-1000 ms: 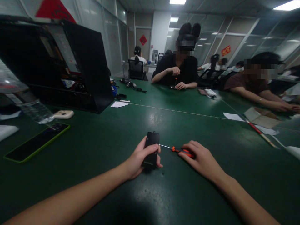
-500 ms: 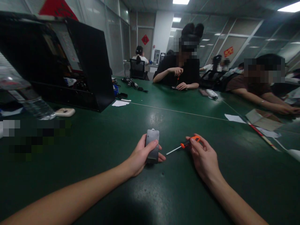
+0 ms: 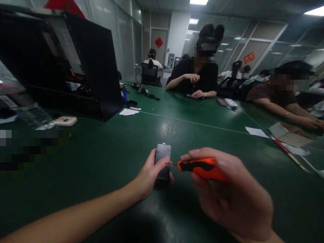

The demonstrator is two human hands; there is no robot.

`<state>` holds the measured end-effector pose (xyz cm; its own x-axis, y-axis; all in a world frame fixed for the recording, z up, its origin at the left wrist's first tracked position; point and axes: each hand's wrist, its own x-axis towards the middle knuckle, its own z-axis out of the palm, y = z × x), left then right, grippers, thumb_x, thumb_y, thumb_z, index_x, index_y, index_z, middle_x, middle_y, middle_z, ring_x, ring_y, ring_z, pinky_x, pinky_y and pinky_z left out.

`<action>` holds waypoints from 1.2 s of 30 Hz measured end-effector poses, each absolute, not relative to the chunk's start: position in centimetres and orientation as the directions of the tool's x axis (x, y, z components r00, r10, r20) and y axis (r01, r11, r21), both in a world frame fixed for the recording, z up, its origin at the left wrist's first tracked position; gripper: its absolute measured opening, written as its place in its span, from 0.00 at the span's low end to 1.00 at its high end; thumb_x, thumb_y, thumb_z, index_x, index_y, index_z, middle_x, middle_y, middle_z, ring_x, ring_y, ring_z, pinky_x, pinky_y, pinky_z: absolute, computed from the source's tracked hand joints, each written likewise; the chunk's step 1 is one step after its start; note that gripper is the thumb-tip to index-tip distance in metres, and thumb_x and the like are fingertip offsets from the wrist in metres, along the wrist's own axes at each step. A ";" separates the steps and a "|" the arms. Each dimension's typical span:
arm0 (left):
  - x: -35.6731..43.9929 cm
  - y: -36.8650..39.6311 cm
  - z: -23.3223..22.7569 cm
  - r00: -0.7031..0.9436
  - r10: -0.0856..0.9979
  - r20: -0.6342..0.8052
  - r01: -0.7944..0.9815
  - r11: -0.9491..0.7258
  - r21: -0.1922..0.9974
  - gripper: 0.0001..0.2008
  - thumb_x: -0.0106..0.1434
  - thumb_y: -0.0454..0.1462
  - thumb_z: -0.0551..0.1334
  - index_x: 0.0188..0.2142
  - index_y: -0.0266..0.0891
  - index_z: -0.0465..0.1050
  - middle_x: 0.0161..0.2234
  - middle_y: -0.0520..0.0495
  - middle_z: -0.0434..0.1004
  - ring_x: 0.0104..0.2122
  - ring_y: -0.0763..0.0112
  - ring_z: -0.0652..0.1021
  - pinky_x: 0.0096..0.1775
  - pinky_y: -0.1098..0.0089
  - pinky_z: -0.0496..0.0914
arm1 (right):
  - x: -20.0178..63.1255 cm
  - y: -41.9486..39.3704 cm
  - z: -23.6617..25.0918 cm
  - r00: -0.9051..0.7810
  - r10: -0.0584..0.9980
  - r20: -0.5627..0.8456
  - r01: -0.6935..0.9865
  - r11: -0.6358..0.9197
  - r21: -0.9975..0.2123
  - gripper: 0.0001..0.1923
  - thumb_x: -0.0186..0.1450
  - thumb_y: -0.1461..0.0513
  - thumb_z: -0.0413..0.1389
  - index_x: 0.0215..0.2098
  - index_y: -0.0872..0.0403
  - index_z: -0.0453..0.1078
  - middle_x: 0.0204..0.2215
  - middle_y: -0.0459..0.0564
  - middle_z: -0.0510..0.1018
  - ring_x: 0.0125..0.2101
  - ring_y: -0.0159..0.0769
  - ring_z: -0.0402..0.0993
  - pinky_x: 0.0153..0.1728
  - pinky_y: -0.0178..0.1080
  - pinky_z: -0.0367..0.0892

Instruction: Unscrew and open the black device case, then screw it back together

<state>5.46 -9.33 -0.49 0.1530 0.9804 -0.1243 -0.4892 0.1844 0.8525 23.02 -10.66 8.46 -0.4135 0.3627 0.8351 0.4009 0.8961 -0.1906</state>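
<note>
Across the green table [image 3: 101, 152], a black case [image 3: 76, 67] and co-workers sit. Left hand [image 3: 149, 173] clasps a grey metal box [image 3: 162, 162]; right hand [image 3: 235, 195] pinches an orange screwdriver [image 3: 199, 167] against it.

No text, brand, number or label can be read anywhere in the head view. The red diamond sign [image 3: 158, 42] on the far door carries a dark character too small to make out. The red banner [image 3: 249, 57] on the glass partition shows yellow marks, illegible. The white label [image 3: 68, 45] on the black computer case [image 3: 101, 67] bears printed lines, blurred beyond reading.
</note>
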 end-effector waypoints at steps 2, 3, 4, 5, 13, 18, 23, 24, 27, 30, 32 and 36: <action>5.4 -9.2 -0.6 0.137 0.985 -0.105 -0.487 0.160 0.859 0.22 0.65 0.45 0.65 0.53 0.40 0.63 0.38 0.49 0.77 0.22 0.74 0.77 0.30 0.70 0.71 | 23.0 -11.0 8.3 -0.475 0.389 0.789 0.437 0.883 -0.171 0.38 0.66 0.69 0.58 0.70 0.41 0.54 0.51 0.49 0.80 0.45 0.42 0.82 0.40 0.39 0.81; 5.4 -9.2 -0.7 0.134 0.986 -0.098 -0.485 0.152 0.861 0.21 0.66 0.45 0.65 0.53 0.40 0.63 0.38 0.49 0.77 0.22 0.75 0.77 0.32 0.70 0.71 | 23.1 -11.0 8.3 -0.478 0.402 0.781 0.456 0.874 -0.170 0.39 0.65 0.70 0.58 0.70 0.41 0.54 0.52 0.49 0.80 0.47 0.42 0.82 0.41 0.38 0.81; 5.4 -9.2 -0.7 0.135 0.986 -0.093 -0.482 0.148 0.863 0.20 0.67 0.45 0.64 0.53 0.40 0.64 0.38 0.49 0.77 0.22 0.75 0.77 0.32 0.70 0.71 | 23.1 -11.0 8.2 -0.469 0.405 0.785 0.468 0.868 -0.168 0.39 0.65 0.70 0.58 0.70 0.42 0.54 0.52 0.50 0.79 0.48 0.41 0.81 0.42 0.38 0.81; 5.4 -9.2 -0.8 0.138 0.986 -0.093 -0.477 0.148 0.866 0.20 0.67 0.45 0.64 0.53 0.40 0.64 0.38 0.49 0.76 0.22 0.75 0.77 0.32 0.69 0.71 | 23.2 -10.9 8.2 -0.467 0.399 0.789 0.472 0.867 -0.160 0.39 0.65 0.71 0.59 0.70 0.43 0.53 0.52 0.51 0.79 0.48 0.41 0.81 0.43 0.38 0.80; 5.1 -9.3 -1.0 0.143 0.986 -0.081 -0.427 0.135 0.894 0.22 0.66 0.48 0.65 0.54 0.41 0.64 0.38 0.48 0.76 0.25 0.72 0.78 0.31 0.69 0.71 | 22.9 -10.2 8.3 -0.499 0.348 0.794 0.416 0.900 -0.133 0.37 0.66 0.70 0.57 0.69 0.43 0.55 0.48 0.52 0.81 0.45 0.42 0.82 0.40 0.39 0.81; 5.2 -9.3 -1.0 0.132 0.989 -0.071 -0.418 0.120 0.900 0.22 0.66 0.47 0.65 0.54 0.41 0.64 0.39 0.48 0.76 0.24 0.73 0.77 0.31 0.70 0.71 | 22.9 -10.3 8.1 -0.464 0.340 0.818 0.409 0.901 -0.143 0.36 0.64 0.71 0.58 0.68 0.45 0.57 0.48 0.52 0.81 0.43 0.40 0.82 0.40 0.38 0.80; 5.2 -9.2 -1.1 0.109 0.992 -0.071 -0.426 0.111 0.898 0.22 0.65 0.47 0.66 0.54 0.40 0.65 0.38 0.48 0.78 0.25 0.73 0.78 0.35 0.69 0.72 | 23.2 -10.4 8.2 -0.533 0.283 0.798 0.418 0.907 -0.043 0.35 0.64 0.73 0.58 0.67 0.51 0.59 0.48 0.54 0.81 0.43 0.40 0.82 0.39 0.37 0.80; 5.2 -9.2 -1.1 0.110 0.992 -0.068 -0.427 0.109 0.898 0.22 0.65 0.47 0.66 0.54 0.40 0.65 0.38 0.48 0.78 0.26 0.73 0.78 0.36 0.69 0.72 | 23.2 -10.5 8.2 -0.550 0.275 0.788 0.415 0.909 -0.028 0.35 0.63 0.74 0.58 0.66 0.53 0.59 0.47 0.55 0.81 0.44 0.40 0.82 0.39 0.36 0.80; 5.2 -9.2 -1.1 0.118 0.991 -0.057 -0.423 0.102 0.900 0.21 0.66 0.46 0.66 0.52 0.41 0.64 0.39 0.50 0.77 0.26 0.74 0.77 0.36 0.69 0.72 | 23.4 -10.7 8.2 -0.550 0.285 0.785 0.415 0.909 -0.039 0.35 0.63 0.74 0.58 0.67 0.52 0.58 0.48 0.54 0.80 0.44 0.40 0.82 0.39 0.35 0.80; 5.1 -9.1 -1.1 0.115 0.992 -0.059 -0.431 0.104 0.896 0.20 0.66 0.46 0.66 0.52 0.41 0.64 0.38 0.51 0.77 0.26 0.75 0.77 0.36 0.70 0.72 | 23.4 -10.9 8.1 -0.537 0.333 0.775 0.441 0.894 -0.079 0.35 0.64 0.73 0.58 0.66 0.47 0.59 0.49 0.51 0.80 0.44 0.40 0.83 0.39 0.36 0.81; 5.1 -9.1 -1.2 0.116 0.991 -0.059 -0.436 0.104 0.894 0.19 0.66 0.45 0.66 0.51 0.41 0.64 0.38 0.51 0.76 0.27 0.75 0.77 0.36 0.71 0.71 | 23.5 -10.9 8.1 -0.549 0.357 0.756 0.450 0.888 -0.093 0.33 0.65 0.73 0.58 0.64 0.45 0.61 0.49 0.51 0.80 0.44 0.40 0.83 0.38 0.36 0.81; 5.2 -9.0 -1.3 0.112 0.993 -0.044 -0.442 0.090 0.893 0.18 0.66 0.45 0.66 0.49 0.41 0.65 0.37 0.51 0.76 0.28 0.74 0.77 0.35 0.71 0.71 | 23.6 -10.8 8.3 -0.576 0.340 0.744 0.460 0.887 -0.049 0.29 0.63 0.73 0.59 0.60 0.51 0.63 0.46 0.55 0.80 0.45 0.41 0.82 0.39 0.35 0.81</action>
